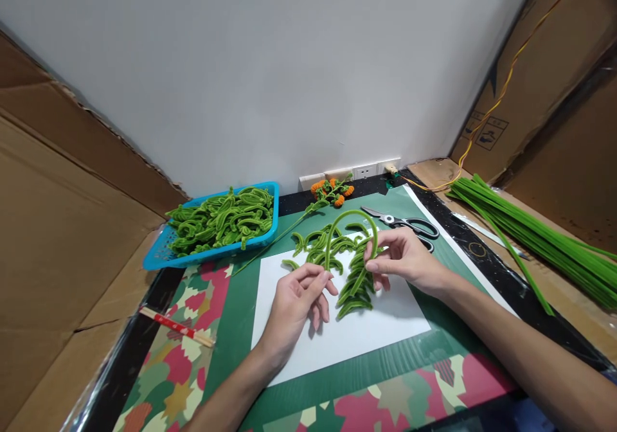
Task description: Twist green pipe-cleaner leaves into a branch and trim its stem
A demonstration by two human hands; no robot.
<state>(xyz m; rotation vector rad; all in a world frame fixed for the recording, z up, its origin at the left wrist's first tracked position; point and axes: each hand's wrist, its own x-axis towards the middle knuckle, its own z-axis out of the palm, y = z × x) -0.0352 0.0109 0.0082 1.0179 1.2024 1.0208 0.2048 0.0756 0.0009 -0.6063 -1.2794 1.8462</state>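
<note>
A green pipe cleaner [352, 213] is bent into an arch between my two hands. My left hand [303, 296] pinches one end of it between thumb and fingertips. On the other side, my right hand [402, 258] grips it near the far end, whose tip points down toward the paper. Below lies a white sheet of paper [308, 361] with several short curved pieces of green pipe cleaner [355, 306] on it, some in a stacked row under my right hand and others in a looser group behind. My hands partly hide these pieces.
A blue basket [212, 256] at left holds many bent green pieces. Black-handled scissors [405, 222] lie behind my right hand. An orange-and-green pipe-cleaner stem [332, 191] lies at the back. Straight green pipe cleaners [540, 242] lie right, wrapped chopsticks [176, 326] left. Cardboard walls flank the table.
</note>
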